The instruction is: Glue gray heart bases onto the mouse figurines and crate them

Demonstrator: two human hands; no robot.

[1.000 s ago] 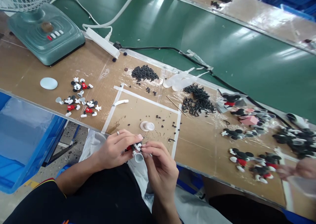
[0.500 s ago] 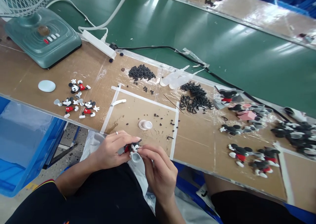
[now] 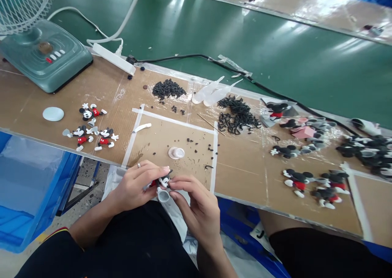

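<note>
My left hand [image 3: 137, 184] is closed round a mouse figurine [image 3: 164, 181] with black ears, a white face and red clothing, over the table's front edge. A grey cup-shaped part [image 3: 163, 195] hangs at the figurine's lower side. Against the figurine's face rest the fingertips of my right hand [image 3: 196, 204], bent in a pinch; whatever lies between them is hidden. In front of my hands a small clear cup [image 3: 177, 152] stands inside a taped square, with tiny black pieces [image 3: 196, 144] scattered near it.
Finished-looking mouse figurines [image 3: 104, 139] lie at left, near a white oval [image 3: 53, 114] and a fan [image 3: 45, 53]. Behind are piles of black beads [image 3: 168, 89] and curved black pieces [image 3: 238, 114], plus squeeze bottles [image 3: 208, 91]. More figurines [image 3: 295, 182] lie right. Another person's leg [image 3: 306, 249] shows.
The view has shifted slightly. Both hands stay at the figurine. My right thumb has moved a little away from the index finger, and the figurine remains in my left hand.
</note>
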